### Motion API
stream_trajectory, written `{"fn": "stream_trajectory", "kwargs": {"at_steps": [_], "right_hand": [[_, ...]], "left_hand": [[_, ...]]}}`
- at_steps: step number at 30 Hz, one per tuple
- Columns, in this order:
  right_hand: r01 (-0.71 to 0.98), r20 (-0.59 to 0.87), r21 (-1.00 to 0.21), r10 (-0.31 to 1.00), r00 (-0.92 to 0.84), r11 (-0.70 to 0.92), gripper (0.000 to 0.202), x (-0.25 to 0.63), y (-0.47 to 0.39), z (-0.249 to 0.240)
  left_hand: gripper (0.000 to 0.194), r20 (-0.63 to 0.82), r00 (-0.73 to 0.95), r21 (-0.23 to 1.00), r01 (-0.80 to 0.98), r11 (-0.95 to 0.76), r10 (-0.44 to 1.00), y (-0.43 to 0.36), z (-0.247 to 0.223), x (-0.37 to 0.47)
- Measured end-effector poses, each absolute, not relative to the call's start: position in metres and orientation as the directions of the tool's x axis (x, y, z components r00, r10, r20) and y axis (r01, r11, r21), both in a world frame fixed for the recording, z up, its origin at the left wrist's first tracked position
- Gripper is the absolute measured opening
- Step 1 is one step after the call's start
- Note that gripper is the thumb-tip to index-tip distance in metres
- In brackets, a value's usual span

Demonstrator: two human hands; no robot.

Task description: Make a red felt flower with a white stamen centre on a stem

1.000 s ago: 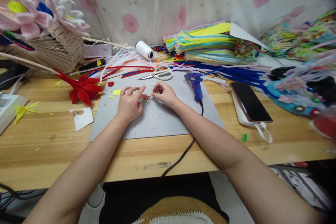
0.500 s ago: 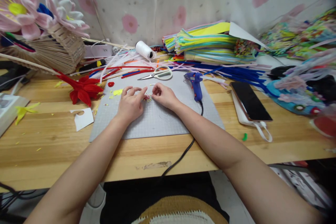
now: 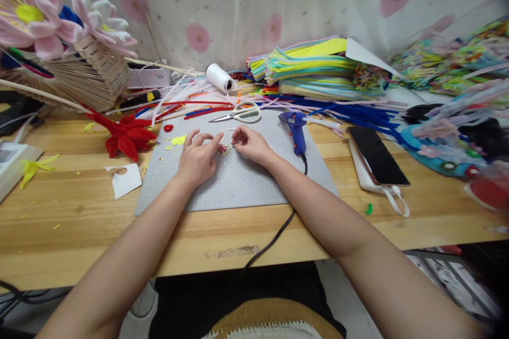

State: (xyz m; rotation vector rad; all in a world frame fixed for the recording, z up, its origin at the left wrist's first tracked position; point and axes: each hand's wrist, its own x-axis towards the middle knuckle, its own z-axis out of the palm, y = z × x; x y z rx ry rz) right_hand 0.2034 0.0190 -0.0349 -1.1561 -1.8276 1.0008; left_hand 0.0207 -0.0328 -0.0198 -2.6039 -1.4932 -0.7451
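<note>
On the grey cutting mat (image 3: 254, 183), a small bunch of red-and-pale stamens (image 3: 223, 149) lies between my two hands. My left hand (image 3: 198, 159) is just left of the bunch, its fingers apart and its fingertips close to the strands. To the right, my right hand (image 3: 251, 145) has thumb and fingers pinched together beside the bunch; whatever is between those fingertips is too small to make out. Scissors (image 3: 244, 112) lie behind the hands, and a blue glue gun (image 3: 296, 130) rests at the mat's right side.
Pipe-cleaner bundles (image 3: 314, 66) and a white thread spool (image 3: 218, 77) line the back. A red fuzzy flower (image 3: 126, 137) and cut white card (image 3: 126, 180) lie left. A phone (image 3: 377, 156) sits right. The glue gun's black cord (image 3: 274, 237) crosses the table's front edge.
The view has shifted slightly. My right hand's fingers have moved a little beside the bunch; my left hand has hardly moved.
</note>
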Motion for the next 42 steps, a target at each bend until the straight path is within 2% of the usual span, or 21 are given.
{"fn": "stream_trajectory", "kwargs": {"at_steps": [12,23,31,37,42], "right_hand": [[0.375,0.182,-0.871,0.917,-0.355,0.318,0.018,0.202,0.015,-0.034],[0.38,0.196,-0.858,0.905,-0.379,0.345,0.019,0.2,0.013,-0.032],[0.341,0.204,-0.876,0.903,-0.377,0.34,0.019,0.2,0.014,-0.034],[0.251,0.256,-0.92,0.946,-0.199,0.302,0.019,0.203,0.025,-0.039],[0.194,0.239,-0.951,0.971,-0.031,0.24,0.018,0.21,0.036,-0.044]], "left_hand": [[0.07,0.437,0.384,0.214,0.834,-0.509,0.813,-0.033,-0.019,0.019],[0.071,0.457,0.419,0.15,0.834,-0.532,0.785,-0.033,-0.02,0.02],[0.068,0.47,0.427,0.165,0.817,-0.552,0.772,-0.032,-0.02,0.02],[0.07,0.506,0.447,0.165,0.789,-0.591,0.738,-0.032,-0.021,0.018],[0.073,0.541,0.369,0.21,0.811,-0.547,0.756,-0.033,-0.019,0.018]]}}
